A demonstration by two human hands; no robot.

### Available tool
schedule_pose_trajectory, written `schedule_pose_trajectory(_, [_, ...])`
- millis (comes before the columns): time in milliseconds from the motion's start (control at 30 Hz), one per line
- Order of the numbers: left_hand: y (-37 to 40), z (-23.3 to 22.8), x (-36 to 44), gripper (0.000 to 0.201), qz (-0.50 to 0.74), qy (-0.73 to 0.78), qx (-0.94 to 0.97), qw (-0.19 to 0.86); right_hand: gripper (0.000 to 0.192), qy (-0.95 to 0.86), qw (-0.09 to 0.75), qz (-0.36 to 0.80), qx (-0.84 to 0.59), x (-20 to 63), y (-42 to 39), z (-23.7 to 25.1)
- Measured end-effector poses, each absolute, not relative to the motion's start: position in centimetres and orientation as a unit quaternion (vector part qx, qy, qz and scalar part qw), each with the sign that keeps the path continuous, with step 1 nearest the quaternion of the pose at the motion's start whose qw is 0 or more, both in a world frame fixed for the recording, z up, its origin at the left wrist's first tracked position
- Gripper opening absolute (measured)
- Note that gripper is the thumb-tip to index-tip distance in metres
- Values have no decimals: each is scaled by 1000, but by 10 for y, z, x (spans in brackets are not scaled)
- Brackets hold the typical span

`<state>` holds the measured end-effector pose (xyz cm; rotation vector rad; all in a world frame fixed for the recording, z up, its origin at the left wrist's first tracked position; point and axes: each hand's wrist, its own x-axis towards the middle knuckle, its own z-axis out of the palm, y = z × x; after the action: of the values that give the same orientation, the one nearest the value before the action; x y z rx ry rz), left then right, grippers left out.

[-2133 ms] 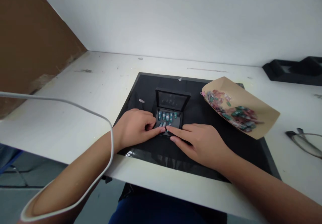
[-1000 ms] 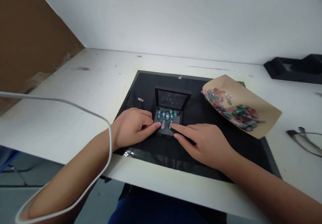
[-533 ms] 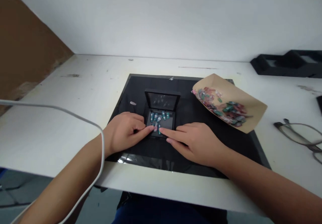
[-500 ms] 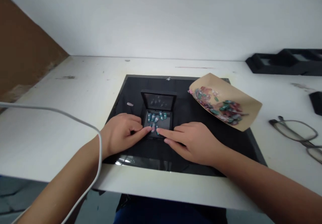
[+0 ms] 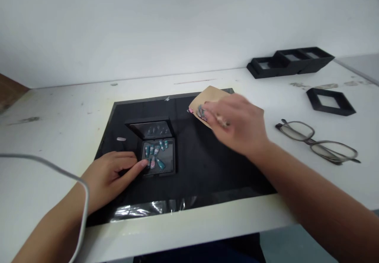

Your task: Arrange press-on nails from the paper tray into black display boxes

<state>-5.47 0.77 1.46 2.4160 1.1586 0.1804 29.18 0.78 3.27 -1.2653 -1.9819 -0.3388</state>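
Our left hand (image 5: 108, 178) rests its thumb (image 5: 138, 168) inside the open black case (image 5: 168, 153) of painted nails (image 5: 160, 163), while our blurred right hand (image 5: 238, 125) is over the brown paper tray (image 5: 209, 93), perhaps touching its small pieces (image 5: 200, 112).

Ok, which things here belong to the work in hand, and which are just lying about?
In the work, it seems:
open case, left hand at it
nail-shaped pieces inside
paper tray, right hand over it
black mat beneath

Apparently lying about:
eyeglasses
loose black frame
black holders by the wall
pale piece on the mat, perhaps
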Motion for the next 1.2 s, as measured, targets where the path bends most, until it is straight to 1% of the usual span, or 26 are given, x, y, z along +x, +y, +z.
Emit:
schedule_pose_trajectory(33, [8, 14, -55, 48, 66, 425, 872, 231, 22, -757, 341, -125, -543, 307, 17, 32])
schedule_pose_trajectory(100, [7, 15, -55, 49, 68, 442, 861, 242, 25, -737, 299, -112, -596, 340, 32, 29])
schedule_pose_trajectory(133, [6, 16, -54, 50, 68, 450, 855, 247, 24, -735, 279, -104, -609, 356, 38, 27])
schedule_pose_trajectory(200, [5, 17, -51, 51, 71, 460, 848, 252, 17, -736, 232, -73, -632, 382, 46, 21])
schedule_pose_trajectory(267, [3, 18, -49, 53, 72, 461, 847, 255, 20, -732, 195, -25, -652, 397, 47, 19])
schedule_pose_trajectory(333, [2, 19, -49, 53, 70, 464, 846, 255, 21, -732, 170, 8, -660, 402, 46, 19])
schedule_pose_trajectory(433, [3, 17, -51, 52, 60, 469, 844, 254, 19, -737, 139, 38, -661, 399, 43, 24])
schedule_pose_trajectory(533, [3, 16, -53, 51, 56, 468, 844, 254, 8, -749, 107, 56, -652, 396, 44, 25])
schedule_pose_trajectory(600, [4, 15, -53, 51, 58, 465, 848, 249, 2, -767, 103, 54, -631, 398, 46, 24])
schedule_pose_trajectory(700, [7, 13, -56, 50, 56, 448, 861, 234, 4, -781, 146, 50, -606, 401, 49, 25])
schedule_pose_trajectory(800, [11, 10, -60, 50, 49, 421, 878, 222, 7, -766, 232, 72, -595, 400, 48, 29])
schedule_pose_trajectory(933, [13, 9, -62, 49, 47, 412, 885, 211, 10, -736, 339, 128, -571, 393, 42, 36])
schedule_pose_trajectory(1100, [11, 13, -58, 50, 44, 416, 884, 209, 9, -711, 417, 186, -535, 381, 36, 44])
schedule_pose_trajectory(1200, [9, 15, -56, 50, 38, 417, 884, 206, 13, -644, 492, 278, -515, 374, 35, 46])
